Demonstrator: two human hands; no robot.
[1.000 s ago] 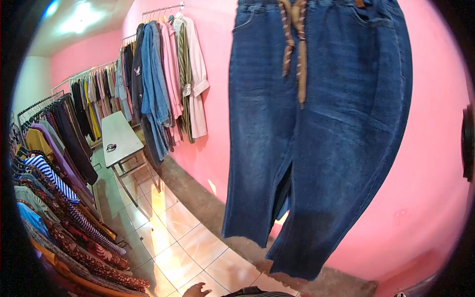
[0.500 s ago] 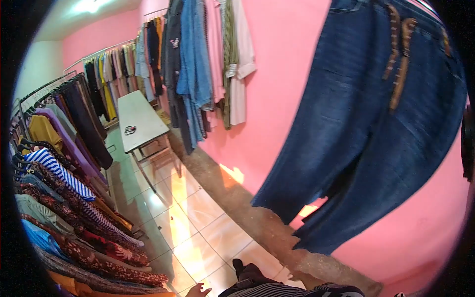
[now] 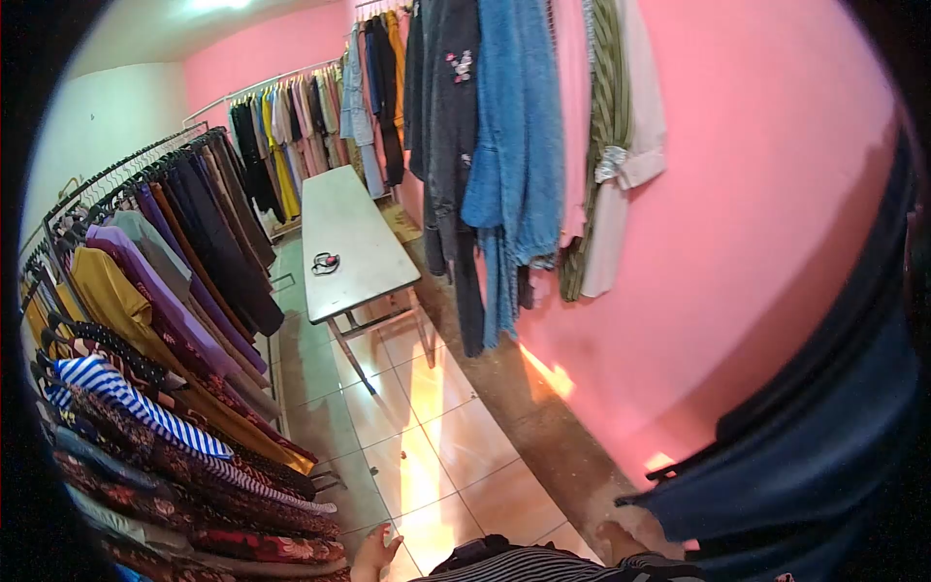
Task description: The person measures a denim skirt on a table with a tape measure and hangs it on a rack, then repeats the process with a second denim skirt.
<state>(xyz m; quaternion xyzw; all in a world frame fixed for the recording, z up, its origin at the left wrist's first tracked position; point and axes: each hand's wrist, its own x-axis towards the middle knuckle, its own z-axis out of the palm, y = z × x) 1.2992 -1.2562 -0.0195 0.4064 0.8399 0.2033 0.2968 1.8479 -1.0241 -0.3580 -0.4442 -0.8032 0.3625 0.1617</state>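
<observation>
My left hand (image 3: 374, 551) is low at the bottom edge, fingers apart and holding nothing, beside the hems of the clothes rack on the left. My right hand (image 3: 621, 539) hangs low to the right of my striped top (image 3: 529, 565). Its fingers look loosely stretched out, though they blend into the brown floor strip behind. Nearest to it are the dark blue jeans (image 3: 824, 485), hanging close on the right and partly cut off by the view's edge. I see no contact between that hand and the jeans.
A long white table (image 3: 364, 233) with a small dark strapped object (image 3: 325, 263) stands ahead. Crowded clothes racks (image 3: 184, 252) line the left side. Denim and other garments (image 3: 514, 145) hang on the pink wall (image 3: 737, 145). Sunlit tiles (image 3: 427, 436) run between.
My view has turned right-to-left and moved forward. The jeans have slid toward the right edge, while the table and wall garments appear larger and farther right. Both hands stay low.
</observation>
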